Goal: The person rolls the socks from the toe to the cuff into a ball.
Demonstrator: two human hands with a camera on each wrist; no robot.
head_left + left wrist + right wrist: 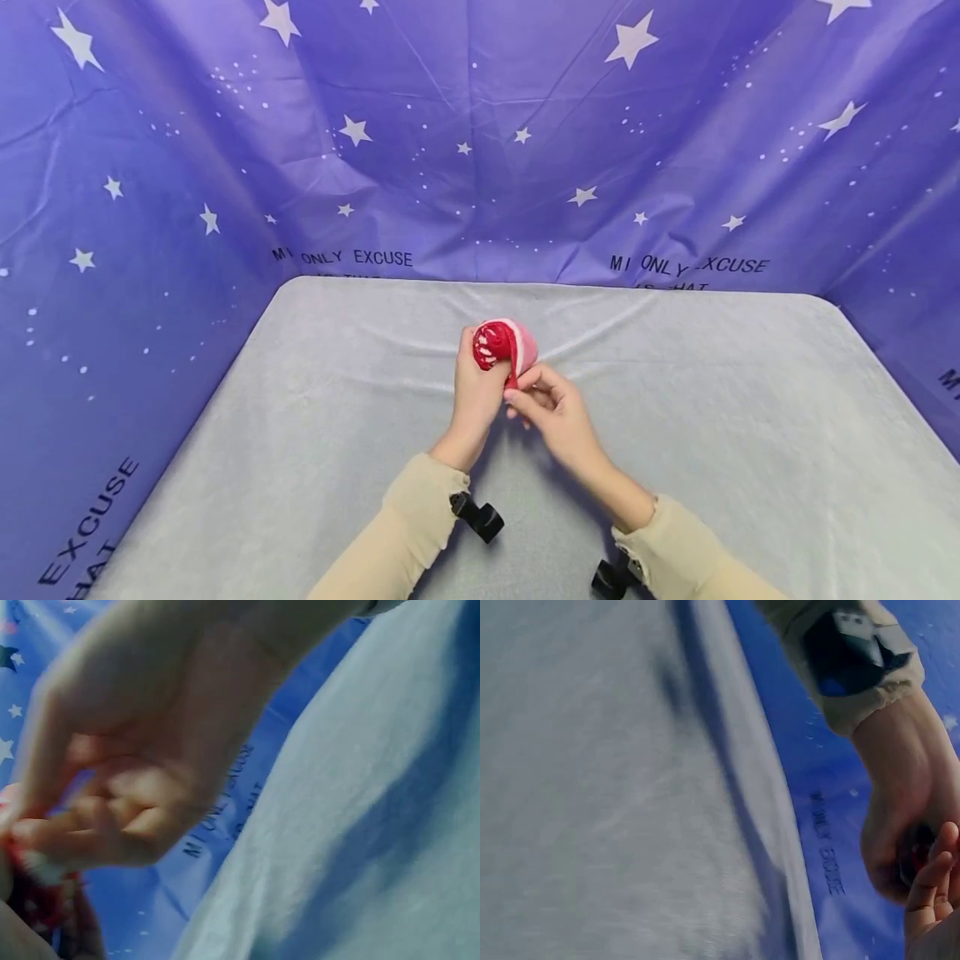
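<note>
A rolled cloth bundle (495, 343), red with white patches and a white-and-pink outer layer, is held up above the far middle of the table. My left hand (480, 387) grips it from the left and below. At its lower right edge, my right hand (555, 412) pinches a red fold between thumb and fingers. The left wrist view shows the right hand (142, 765) large and blurred, with part of the red cloth (37, 900) at lower left. In the right wrist view the left hand (900, 802) wraps a dark, mostly hidden bit of the bundle.
A grey cloth-covered table (337, 467) lies beneath both hands, with soft wrinkles toward the back. Purple-blue curtains (465, 100) with stars and lettering rise behind it and on both sides. Black wrist cameras (480, 517) are strapped over the beige sleeves (420, 500).
</note>
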